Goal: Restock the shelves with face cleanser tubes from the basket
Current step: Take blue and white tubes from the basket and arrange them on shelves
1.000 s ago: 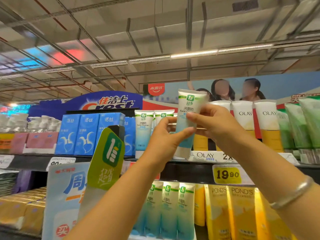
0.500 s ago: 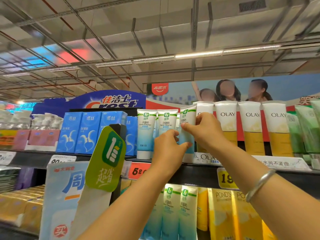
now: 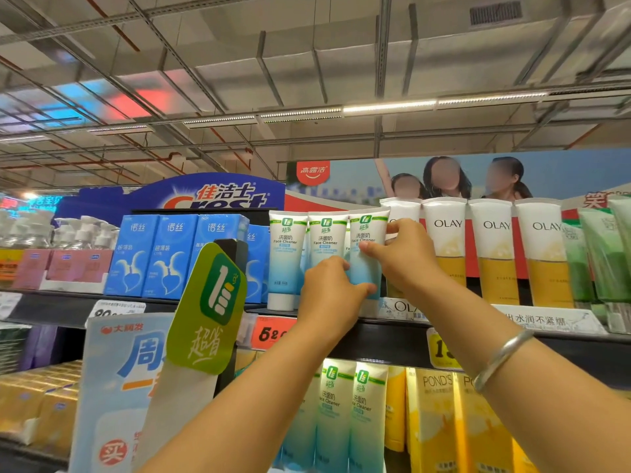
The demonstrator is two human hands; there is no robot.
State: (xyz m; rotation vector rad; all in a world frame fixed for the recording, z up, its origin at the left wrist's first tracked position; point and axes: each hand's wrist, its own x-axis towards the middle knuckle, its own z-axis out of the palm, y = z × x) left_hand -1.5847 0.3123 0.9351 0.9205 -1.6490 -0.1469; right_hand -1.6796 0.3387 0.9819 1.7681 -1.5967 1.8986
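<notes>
On the upper shelf (image 3: 375, 327), both hands grip one face cleanser tube (image 3: 367, 257), left hand (image 3: 327, 295) low, right hand (image 3: 399, 257) high; releasing unevenly could topple neighbouring tubes (image 3: 304, 257).

Tube held: face cleanser tube (image 3: 367, 254), upright on top shelf (image 3: 375, 339), third in row
Left hand (image 3: 329, 291): grips lower part
Right hand (image 3: 401, 257): pinches upper part
Neighbours: 2 matching tubes (image 3: 307, 247) left, Olay tubes (image 3: 495, 250) right
</notes>
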